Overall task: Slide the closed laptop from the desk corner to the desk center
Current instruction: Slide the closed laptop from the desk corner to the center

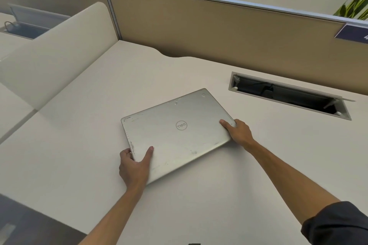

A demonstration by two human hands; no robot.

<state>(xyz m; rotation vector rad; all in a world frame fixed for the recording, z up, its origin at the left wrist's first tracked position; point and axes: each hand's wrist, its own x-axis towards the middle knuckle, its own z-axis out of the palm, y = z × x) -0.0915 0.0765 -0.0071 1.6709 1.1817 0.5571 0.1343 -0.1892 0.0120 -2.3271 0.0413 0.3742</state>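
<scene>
Closed silver laptop (175, 131), scuffed metal lid, flat and skewed near the middle of the smooth cream desk (79, 145). Gripped at 2 near corners: left hand (135, 167) with thumb on the lid, fingers curled over the edge; right hand (238, 131) wrapped likewise. Rectangular cable cutout (288, 95) well apart toward the back-right edge; tan fabric partition (219, 25) behind.

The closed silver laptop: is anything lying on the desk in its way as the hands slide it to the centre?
Nothing visible does. The closed silver laptop lies flat on the bare cream desk top, gripped by the left hand and right hand. The open rectangular cable hatch sits apart, toward the back right.
</scene>
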